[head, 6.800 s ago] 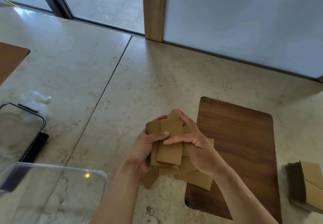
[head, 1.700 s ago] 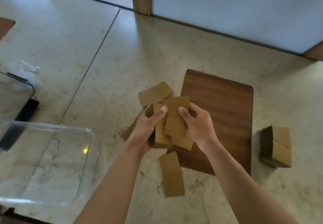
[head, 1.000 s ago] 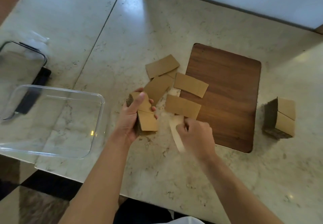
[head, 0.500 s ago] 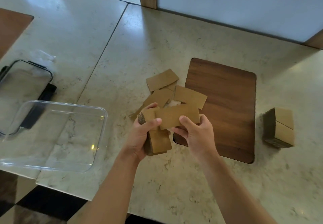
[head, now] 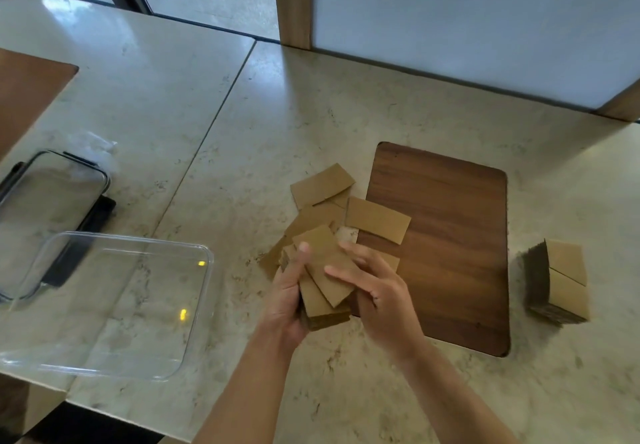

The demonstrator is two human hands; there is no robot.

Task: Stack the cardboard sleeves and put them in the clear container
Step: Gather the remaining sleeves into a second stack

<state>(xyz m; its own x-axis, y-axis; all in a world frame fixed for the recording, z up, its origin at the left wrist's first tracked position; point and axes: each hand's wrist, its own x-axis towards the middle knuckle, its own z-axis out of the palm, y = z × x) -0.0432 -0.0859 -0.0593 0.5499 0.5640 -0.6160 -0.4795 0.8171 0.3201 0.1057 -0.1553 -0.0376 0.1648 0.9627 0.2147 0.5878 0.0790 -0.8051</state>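
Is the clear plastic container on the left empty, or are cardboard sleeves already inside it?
Empty. Through the clear plastic container only the marble counter shows; no brown cardboard sleeves lie inside.

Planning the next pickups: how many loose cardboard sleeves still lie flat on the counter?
3 plainly: one tan sleeve farthest back, one overlapping the brown wooden board, one between them. Others may lie hidden under the hands.
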